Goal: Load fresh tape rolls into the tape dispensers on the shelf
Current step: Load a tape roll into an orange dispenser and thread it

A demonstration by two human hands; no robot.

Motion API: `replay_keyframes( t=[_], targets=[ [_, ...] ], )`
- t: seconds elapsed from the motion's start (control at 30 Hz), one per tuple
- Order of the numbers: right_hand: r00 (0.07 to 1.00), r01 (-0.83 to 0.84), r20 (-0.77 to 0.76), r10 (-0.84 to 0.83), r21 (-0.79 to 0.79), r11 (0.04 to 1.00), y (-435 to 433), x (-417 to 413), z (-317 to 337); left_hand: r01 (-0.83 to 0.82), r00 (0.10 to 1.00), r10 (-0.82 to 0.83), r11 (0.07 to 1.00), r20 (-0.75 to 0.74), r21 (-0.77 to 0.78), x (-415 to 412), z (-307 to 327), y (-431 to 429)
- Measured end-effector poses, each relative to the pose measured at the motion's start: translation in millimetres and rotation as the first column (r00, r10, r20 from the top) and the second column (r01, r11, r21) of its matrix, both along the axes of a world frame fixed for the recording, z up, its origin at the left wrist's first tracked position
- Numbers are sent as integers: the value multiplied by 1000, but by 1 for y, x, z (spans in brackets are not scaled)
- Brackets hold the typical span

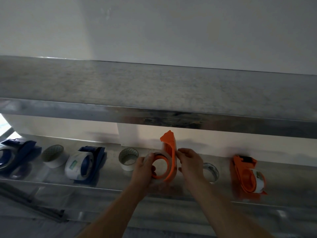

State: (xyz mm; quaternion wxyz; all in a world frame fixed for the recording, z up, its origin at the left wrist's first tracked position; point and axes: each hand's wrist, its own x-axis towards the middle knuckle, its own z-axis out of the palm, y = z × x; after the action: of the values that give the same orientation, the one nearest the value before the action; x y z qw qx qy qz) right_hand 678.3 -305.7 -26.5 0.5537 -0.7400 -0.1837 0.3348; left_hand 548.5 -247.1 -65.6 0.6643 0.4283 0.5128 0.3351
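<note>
Currently held just above the shelf [103, 187], mid-row: one orange dispenser [169, 152], upright.
- Tape roll [149, 156]: clear, ringed around the dispenser's hub; seating too blurred to confirm.
- Left hand [143, 170]: grip clamped on the roll.
- Right hand [190, 162]: grip pinched on the dispenser's frame edge; whether a tape end lies between the fingers cannot be told.
- Neighbours: blue dispenser [89, 162] to the left and second orange dispenser [247, 176] to the right, both loaded; spare roll [211, 170] just beside the right wrist.
- Risks, as judged: uneven pushing could cock the roll on the hub and jam it; a light pinch could let the dispenser drop onto the spare roll.
</note>
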Motion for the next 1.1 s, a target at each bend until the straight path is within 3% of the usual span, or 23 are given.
replay_keyframes(
  t=[0.13, 0.3, 0.53, 0.73, 0.87, 1.0, 1.1],
  targets=[
    [993, -46, 110, 48, -16, 999, 3, -9, -2, -54, 995, 57, 998, -76, 37, 0, 3, 1],
    [986, -141, 99, 135, 58, 988, 3, -19, -11, -92, 983, 107, 991, -151, 100, 1, 10, 1],
    [987, 6, -163, -8, -17, 1000, 11, -17, -48, 50, 947, 45, 956, -317, 288, 5, 24, -7],
    [941, 36, -337, -36, -6, 999, 11, -13, -60, 198, 919, -96, 951, -383, 236, 10, 31, -11],
    [911, 4, -410, -43, -96, 995, 12, -8, -70, 248, 901, -156, 951, -404, 186, 14, 29, -9],
    [932, -34, -359, -37, -190, 981, 13, -7, -89, 292, 877, -221, 950, -426, 107, 13, 21, -7],
    [984, -47, -178, -1, -267, 963, 13, -8, -95, 322, 858, -259, 944, -444, 71, 13, 15, -5]
  ],
)
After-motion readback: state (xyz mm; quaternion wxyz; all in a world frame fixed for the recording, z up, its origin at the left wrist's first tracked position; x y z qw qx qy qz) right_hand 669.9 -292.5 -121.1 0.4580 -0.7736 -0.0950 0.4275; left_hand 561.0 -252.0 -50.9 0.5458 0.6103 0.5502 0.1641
